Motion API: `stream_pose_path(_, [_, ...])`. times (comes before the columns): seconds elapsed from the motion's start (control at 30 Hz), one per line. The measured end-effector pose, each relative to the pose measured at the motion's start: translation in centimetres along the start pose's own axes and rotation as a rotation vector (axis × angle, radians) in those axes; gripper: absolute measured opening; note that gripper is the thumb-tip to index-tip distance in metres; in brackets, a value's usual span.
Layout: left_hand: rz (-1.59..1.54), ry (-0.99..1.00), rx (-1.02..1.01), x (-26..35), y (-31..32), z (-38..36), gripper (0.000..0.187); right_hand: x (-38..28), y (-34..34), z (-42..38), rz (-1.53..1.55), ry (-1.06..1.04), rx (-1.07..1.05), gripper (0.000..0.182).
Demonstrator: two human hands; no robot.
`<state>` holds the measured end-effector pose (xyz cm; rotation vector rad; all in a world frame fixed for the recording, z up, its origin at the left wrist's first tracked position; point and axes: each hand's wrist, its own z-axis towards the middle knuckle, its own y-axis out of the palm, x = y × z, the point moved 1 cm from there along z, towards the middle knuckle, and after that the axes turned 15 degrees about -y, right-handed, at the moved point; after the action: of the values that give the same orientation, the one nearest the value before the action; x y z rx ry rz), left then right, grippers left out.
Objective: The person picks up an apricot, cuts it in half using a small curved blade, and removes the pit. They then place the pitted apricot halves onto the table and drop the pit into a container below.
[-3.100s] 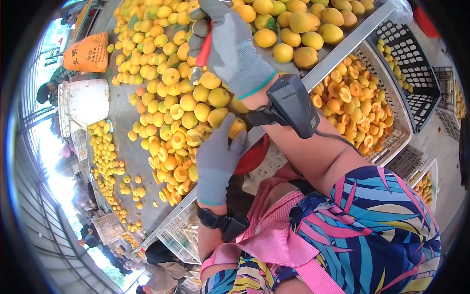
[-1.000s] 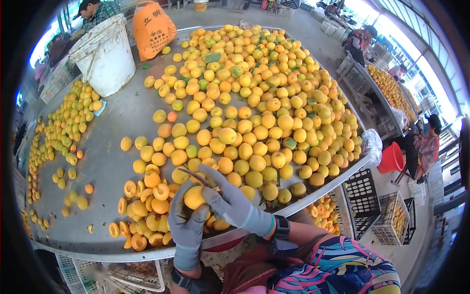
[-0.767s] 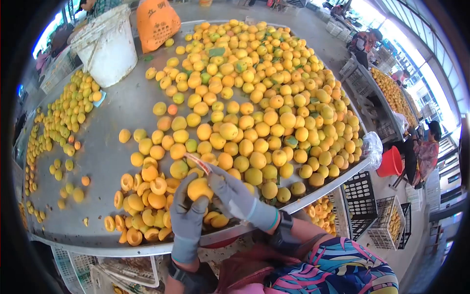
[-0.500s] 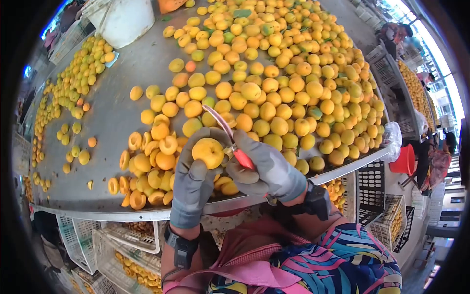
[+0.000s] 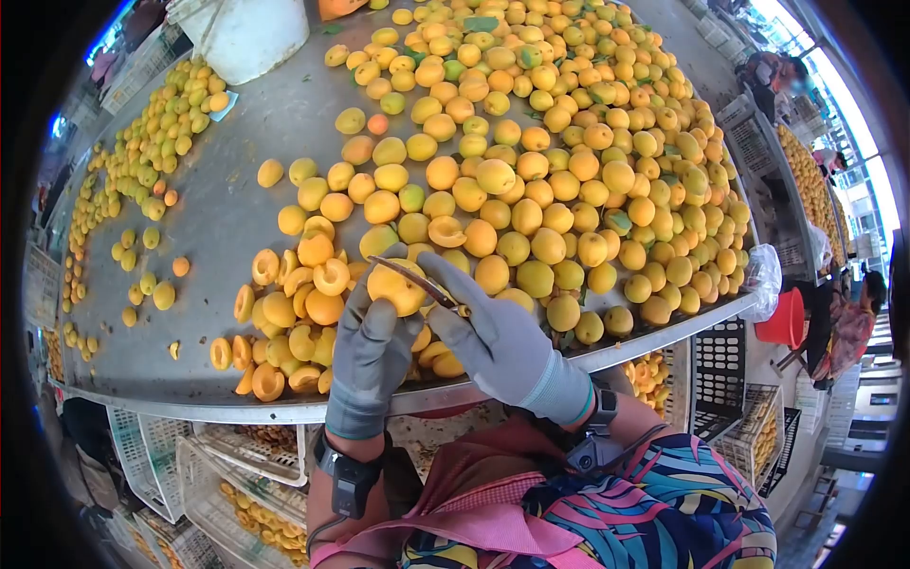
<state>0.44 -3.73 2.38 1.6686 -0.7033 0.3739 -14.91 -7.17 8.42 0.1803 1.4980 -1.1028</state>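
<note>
A: What is lying farthest left on the metal table (image 5: 227, 275)?

B: A long heap of small fruit (image 5: 180, 119) is running down that side, and a white bucket (image 5: 254, 40) is standing near its upper end, partly leaving the top of the view.

A: And coming rightward?

B: A white crate (image 5: 147, 453) is sitting below the table's near edge. On the tabletop, a pile of cut fruit (image 5: 303, 327) is lying just beside the person's left hand (image 5: 368, 356).

A: What is that hand doing?

B: In its grey glove, it is curling partly closed, its fingers and thumb cupping the held fruit (image 5: 394, 290) from below and the side. That fruit is resting in its grasp above the near edge of the table, between the two hands.

A: Where is the knife (image 5: 417, 278)?

B: Its curved blade is crossing the upper right of the held fruit; I cannot tell how deep it is going, if at all. The right hand (image 5: 517, 351), also gloved, is bending its fingers closed around the knife and mostly hiding the handle.

A: Beyond that?

B: A broad spread of whole fruit (image 5: 588, 199) is covering the table's right side. Past the corner, a clear plastic bag (image 5: 762, 275) is hanging, a red bucket (image 5: 783, 319) is standing, and another person (image 5: 848, 322) is sitting.
</note>
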Motion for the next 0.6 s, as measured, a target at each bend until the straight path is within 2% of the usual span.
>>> stream_pose_path(0.13, [-0.035, 0.005, -0.026, 0.2, 0.5, -0.4, 0.072, -0.3, 0.3, 0.0, 0.008, 0.019, 0.007, 0.058])
stream_pose_path(0.23, [-0.014, 0.012, -0.034, 0.3, 0.0, -0.5, 0.072, -0.5, 0.1, 0.0, -0.041, -0.041, 0.007, 0.059])
stream_pose_path(0.3, [0.315, 0.033, -0.032, 0.7, -0.6, -0.7, 0.071, -0.7, 0.0, -0.2, -0.147, -0.009, -0.063, 0.060])
stream_pose_path(0.43, [0.359, 0.050, 0.018, 0.4, -0.5, -0.7, 0.071, 0.0, 0.3, 0.2, -0.159, -0.029, -0.065, 0.062])
stream_pose_path(0.53, [0.198, 0.060, 0.009, -0.1, -0.4, -0.6, 0.070, 0.3, 1.0, 0.3, -0.170, -0.013, -0.044, 0.065])
stream_pose_path(0.6, [-0.025, -0.052, -0.016, -0.2, 0.2, -1.0, 0.064, 1.1, 1.9, 0.1, -0.210, -0.146, 0.051, 0.066])
